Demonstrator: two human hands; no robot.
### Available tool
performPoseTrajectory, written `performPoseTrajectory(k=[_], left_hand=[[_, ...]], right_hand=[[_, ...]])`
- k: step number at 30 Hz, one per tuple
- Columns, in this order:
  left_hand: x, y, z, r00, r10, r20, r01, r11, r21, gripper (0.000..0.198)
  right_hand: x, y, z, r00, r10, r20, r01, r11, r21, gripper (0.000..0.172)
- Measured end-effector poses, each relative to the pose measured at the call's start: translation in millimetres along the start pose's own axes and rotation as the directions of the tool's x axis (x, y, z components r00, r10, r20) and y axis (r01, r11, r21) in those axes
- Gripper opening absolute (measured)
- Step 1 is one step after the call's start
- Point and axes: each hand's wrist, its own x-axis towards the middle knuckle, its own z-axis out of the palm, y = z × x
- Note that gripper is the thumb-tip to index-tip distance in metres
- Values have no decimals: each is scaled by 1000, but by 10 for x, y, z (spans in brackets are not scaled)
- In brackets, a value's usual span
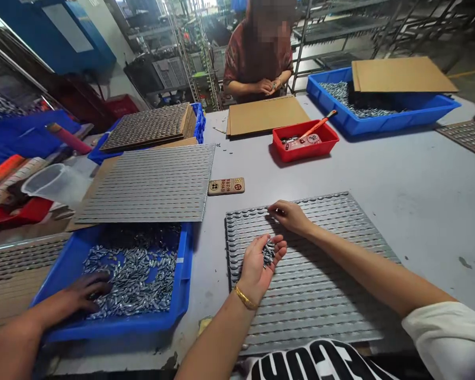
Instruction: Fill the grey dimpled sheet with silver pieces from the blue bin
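Observation:
My left hand is cupped palm up, its fingers curled round a small heap of grey metal pieces. Just beyond it, my right hand pinches at the far rows of a grey slotted board; whatever is between its fingertips is too small to make out. Pieces of the same kind line the board's left edge and parts of its far edge. The board lies flat in front of me, under both hands.
A co-worker's hand reaches into a blue bin of metal pieces at left. A second slotted board overlaps that bin. Beyond are a phone, a red tray, cardboard, another blue bin and a person.

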Motion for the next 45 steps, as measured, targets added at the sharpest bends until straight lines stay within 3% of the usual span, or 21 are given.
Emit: performPoseTrajectory(k=[8,14,22,25,28,30,33,41,45], left_hand=[[30,80,-156,1000,-14,-1,14,999,40,22],[33,126,-157,999,-31,-14,32,999,41,23],[84,121,-174,998,-3,-58,5,999,36,20],[90,123,-182,998,4,-57,-1,999,40,22],[98,116,-196,999,18,-44,-16,999,40,22],[107,102,-202,999,35,-38,-34,999,27,22],[117,76,-197,998,40,-40,-39,999,21,22],[98,63,-179,999,26,-42,-24,999,38,14],[88,65,-177,999,35,-8,-35,999,30,14]], right_hand=[[59,48,48,997,-8,77,20,987,-162,16],[58,-13,-15,988,-8,151,52,957,-287,21],[81,-24,-42,984,-3,178,59,949,-311,22],[31,-121,-115,990,-15,142,47,973,-224,22],[-104,-332,-210,987,0,160,-11,998,63,21],[-214,-492,-242,973,40,227,-101,958,268,19],[-342,-673,-220,960,56,273,-168,897,408,16],[-458,-670,-95,984,-74,161,27,960,278,17],[-487,-594,-111,980,-60,192,9,967,256,22]])
